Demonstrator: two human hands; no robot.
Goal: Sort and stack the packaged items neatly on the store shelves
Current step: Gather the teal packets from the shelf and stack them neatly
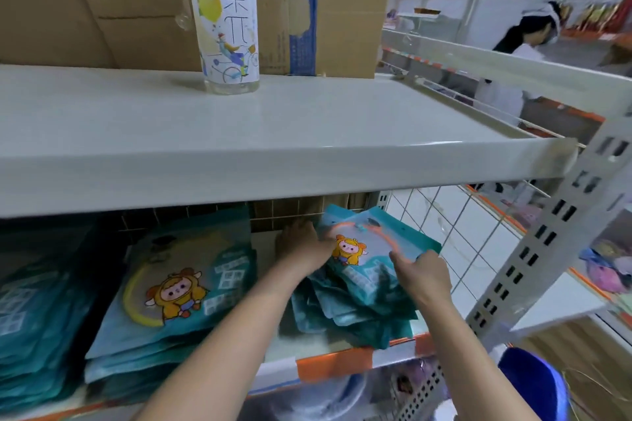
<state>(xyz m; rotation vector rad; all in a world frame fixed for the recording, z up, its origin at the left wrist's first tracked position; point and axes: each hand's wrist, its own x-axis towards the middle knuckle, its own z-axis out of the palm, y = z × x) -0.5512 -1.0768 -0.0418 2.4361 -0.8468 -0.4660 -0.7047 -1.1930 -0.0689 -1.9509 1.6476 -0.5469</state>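
Several flat teal packets with a cartoon figure lie on the lower shelf. At the right end sits a loose, tilted pile of them. My left hand grips the left edge of the top packet. My right hand holds the same packet at its right front corner, thumb on top. A neater stack of the same packets lies to the left, and a darker stack sits at the far left.
The upper shelf carries a tea bottle and cardboard boxes behind it. A wire grid panel closes the shelf's right end beside a slotted upright. Another person stands at far shelves. A blue bin sits lower right.
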